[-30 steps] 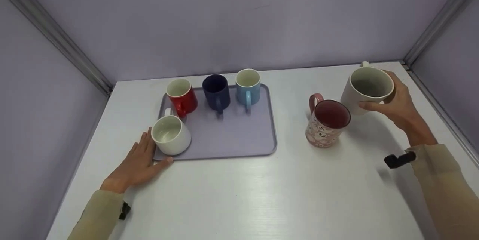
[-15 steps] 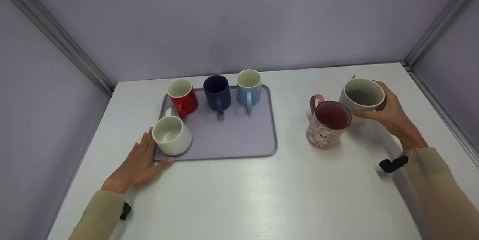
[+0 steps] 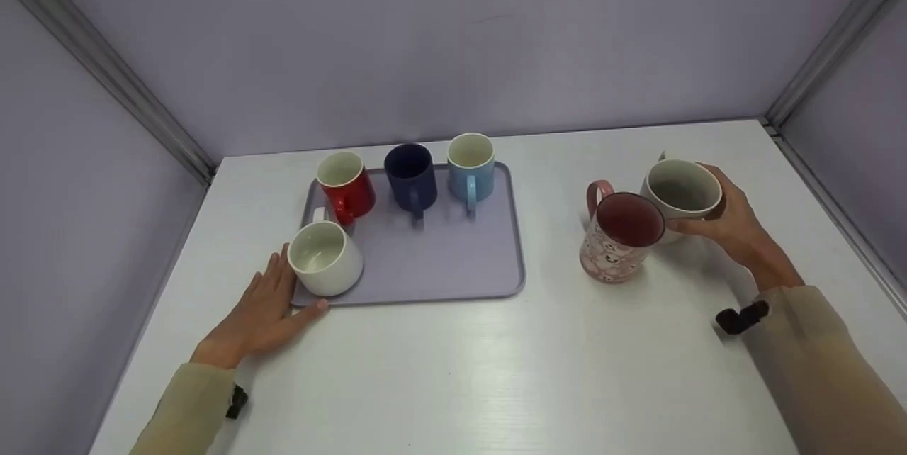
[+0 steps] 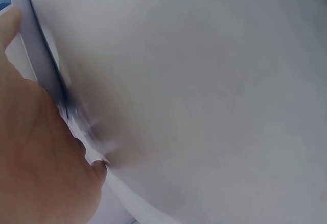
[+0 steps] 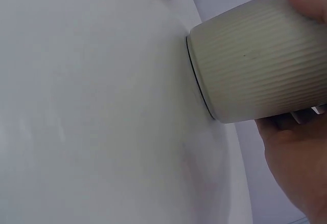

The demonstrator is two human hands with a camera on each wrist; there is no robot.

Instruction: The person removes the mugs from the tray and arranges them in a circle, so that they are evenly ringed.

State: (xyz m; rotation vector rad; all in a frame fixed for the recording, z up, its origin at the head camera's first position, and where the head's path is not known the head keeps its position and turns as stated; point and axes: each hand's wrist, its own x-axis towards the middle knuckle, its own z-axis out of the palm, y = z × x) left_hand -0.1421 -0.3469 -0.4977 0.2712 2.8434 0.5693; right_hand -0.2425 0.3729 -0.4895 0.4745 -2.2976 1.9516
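Observation:
Far right in the head view, my right hand (image 3: 733, 225) grips a ribbed off-white mug (image 5: 250, 60) from its right side, thumb across the near side. The mug is upright, its base at the tabletop in the right wrist view. Just left of it stands a pink patterned mug (image 3: 613, 249) with a dark red inside. My left hand (image 3: 255, 317) lies with straight fingers along the front left corner of a grey-purple tray (image 3: 453, 256). Next to those fingers a squat white mug (image 3: 336, 267) sits on the tray.
Along the tray's back edge stand a red mug (image 3: 354, 193), a navy mug (image 3: 418, 182) and a light blue mug (image 3: 478, 177). The white table (image 3: 453, 370) is bounded by a pale wall (image 3: 453, 51) behind and walls on both sides.
My right hand has brought the ribbed mug down to the table and slightly left, closer to the pink mug. The left hand and the tray have stayed put.

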